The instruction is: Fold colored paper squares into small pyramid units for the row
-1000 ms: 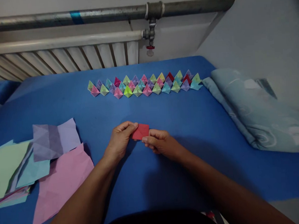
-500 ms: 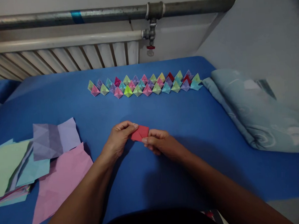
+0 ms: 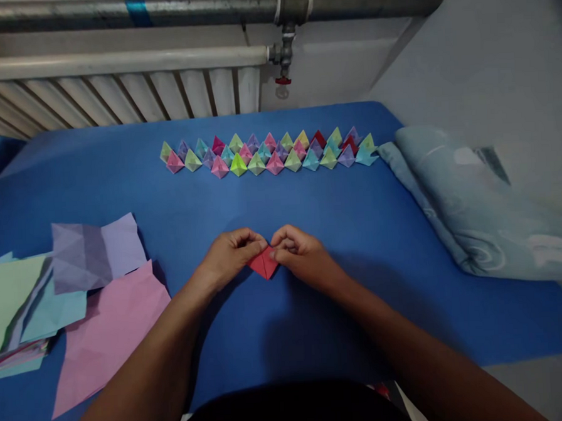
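A small folded piece of red paper (image 3: 265, 266) is held between my two hands above the blue surface, one corner pointing down toward me. My left hand (image 3: 231, 256) pinches its upper left edge, thumb on top. On its upper right edge, my right hand (image 3: 302, 250) grips it with thumb and curled fingers. A crease or slit runs down the middle of the paper. The fingers behind it are partly hidden. Farther off stand rows of small folded paper pieces (image 3: 275, 165) in pink, green, blue, purple and red.
Loose creased sheets lie at the left, a purple one (image 3: 83, 258) over a pink one (image 3: 113, 332), beside a stack of coloured paper (image 3: 12, 300). A folded light-blue blanket (image 3: 464, 207) lies at the right. Behind the blue surface (image 3: 205, 205) are a radiator (image 3: 115, 96) and a pipe (image 3: 214, 11).
The red paper has turned so a corner now points toward me. My right hand has shifted from its lower right to its upper right edge. The view has tilted slightly down.
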### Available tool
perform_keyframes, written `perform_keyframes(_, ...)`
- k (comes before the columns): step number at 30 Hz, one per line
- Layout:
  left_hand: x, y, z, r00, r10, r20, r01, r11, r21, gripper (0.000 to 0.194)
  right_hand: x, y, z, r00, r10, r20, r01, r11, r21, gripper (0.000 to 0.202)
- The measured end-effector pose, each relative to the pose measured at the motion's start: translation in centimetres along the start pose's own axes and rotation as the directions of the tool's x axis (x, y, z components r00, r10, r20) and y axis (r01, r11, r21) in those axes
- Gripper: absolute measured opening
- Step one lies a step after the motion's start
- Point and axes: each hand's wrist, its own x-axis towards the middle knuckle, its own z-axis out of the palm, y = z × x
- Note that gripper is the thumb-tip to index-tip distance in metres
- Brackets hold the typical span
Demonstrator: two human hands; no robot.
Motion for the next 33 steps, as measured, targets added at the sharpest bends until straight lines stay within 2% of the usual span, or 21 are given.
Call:
perform_keyframes(4, 0.1, -0.4, -0.8, 0.998, -0.019, 0.062, 0.013, 0.996, 0.092, 0.021, -0.3, 0.2, 0.1, 1.0, -0.028, 0.008, 0.029, 0.987, -0.161, 0.005)
perform_keyframes(7, 0.3, -1.1, -1.2, 0.999, 0.018, 0.047, -0.027, 0.976, 0.216, 0.016, -0.4, 0.5, 0.2, 0.992, -0.124, 0.021, 0.123, 0.935, -0.333, 0.011)
perform_keyframes(11, 0.3, -1.7, -1.0, 0.98, 0.197, 0.025, -0.185, 0.861, 0.473, 0.011, -0.3, 0.9, 0.3, 0.969, -0.234, 0.074, 0.233, 0.786, -0.572, 0.015)
perform_keyframes(14, 0.3, -1.9, -0.8, 0.916, 0.387, 0.108, -0.372, 0.718, 0.589, 0.015, -0.4, 1.0, 0.2, 0.956, -0.27, 0.118, 0.273, 0.661, -0.699, 0.017)
perform_keyframes(18, 0.1, -2.6, -0.6, 0.82, 0.521, 0.239, -0.542, 0.57, 0.617, 0.018, -0.9, 1.2, -0.5, 0.927, -0.322, 0.191, 0.358, 0.615, -0.703, 0.02)
perform_keyframes(22, -1.1, -3.2, -0.6, 0.77, 0.564, 0.298, -0.604, 0.496, 0.624, 0.018, -1.4, 1.4, -1.5, 0.875, -0.369, 0.314, 0.483, 0.61, -0.628, 0.023)
perform_keyframes(24, -1.8, -3.3, -0.8, 0.748, 0.579, 0.325, -0.632, 0.473, 0.614, 0.02, -1.6, 1.5, -1.8, 0.853, -0.394, 0.341, 0.52, 0.607, -0.6, 0.027)
perform_keyframes(28, -2.3, -3.5, -1.2, 0.739, 0.579, 0.344, -0.643, 0.456, 0.615, 0.02, -1.9, 1.7, -1.9, 0.85, -0.416, 0.323, 0.522, 0.586, -0.62, 0.028)
perform_keyframes(33, -1.6, -4.0, -1.7, 0.744, 0.561, 0.363, -0.651, 0.485, 0.584, 0.011, -1.9, 2.1, -1.8, 0.845, -0.426, 0.323, 0.524, 0.543, -0.656, 0.021)
